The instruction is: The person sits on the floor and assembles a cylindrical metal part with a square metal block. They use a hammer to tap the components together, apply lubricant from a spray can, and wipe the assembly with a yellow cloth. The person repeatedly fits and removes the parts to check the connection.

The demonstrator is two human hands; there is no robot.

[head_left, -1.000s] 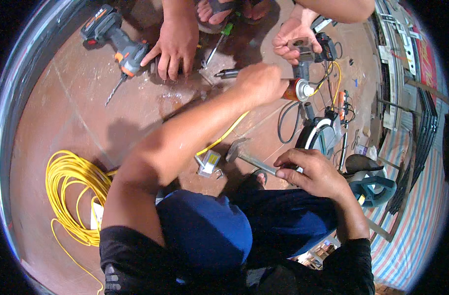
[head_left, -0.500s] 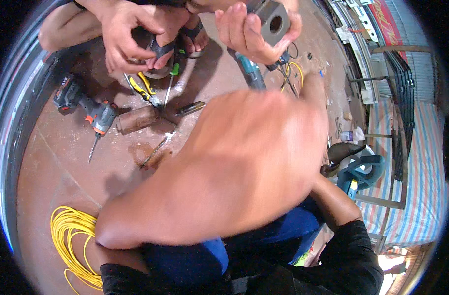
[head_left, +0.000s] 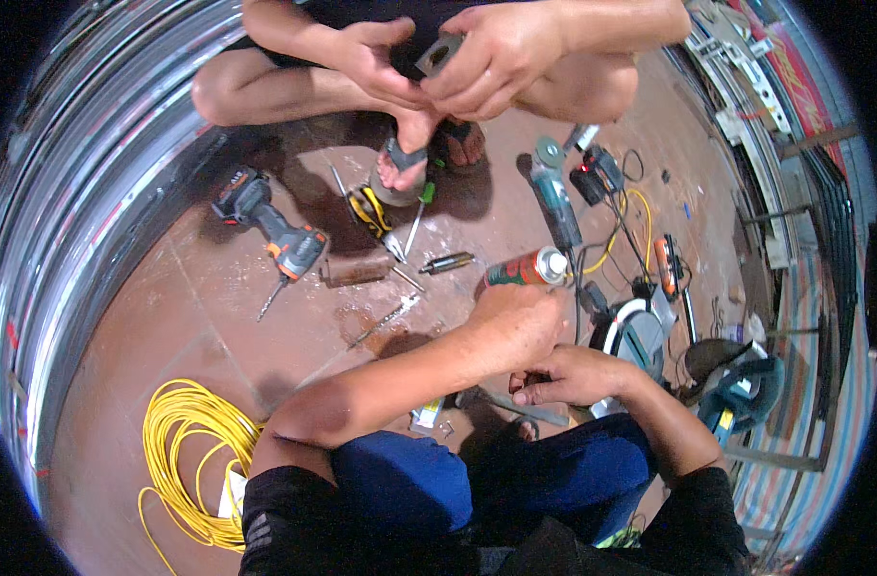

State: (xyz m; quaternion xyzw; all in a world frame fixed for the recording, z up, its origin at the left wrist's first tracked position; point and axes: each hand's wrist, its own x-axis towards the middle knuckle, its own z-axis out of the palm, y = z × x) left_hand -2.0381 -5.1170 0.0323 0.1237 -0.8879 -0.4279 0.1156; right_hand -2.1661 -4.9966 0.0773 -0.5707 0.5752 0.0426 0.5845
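My left hand (head_left: 521,328) is in front of me, back of the hand up, its fingers hidden. Just beyond it is a red and green spray can (head_left: 525,269) with a white cap; whether the hand touches it I cannot tell. My right hand (head_left: 576,375) is close beside the left, fingers bent and thumb drawn in; anything between them is hidden. Below it a grey bar-like piece (head_left: 539,412) lies near my knees. Across from me, another person's hands (head_left: 501,60) hold a dark metal block (head_left: 438,56) with a round hole.
A cordless drill (head_left: 289,245), yellow-black pliers (head_left: 369,211), a green-handled screwdriver (head_left: 421,213) and a metal cylinder (head_left: 355,273) lie on the floor. Coiled yellow cable (head_left: 184,451) is at left. An angle grinder (head_left: 553,197), charger (head_left: 597,176) and teal power tool (head_left: 741,394) are at right.
My left hand, blurred and large before, has dropped lower, uncovering the spray can and my right hand. The other person's block has shifted left, with both their hands now near it.
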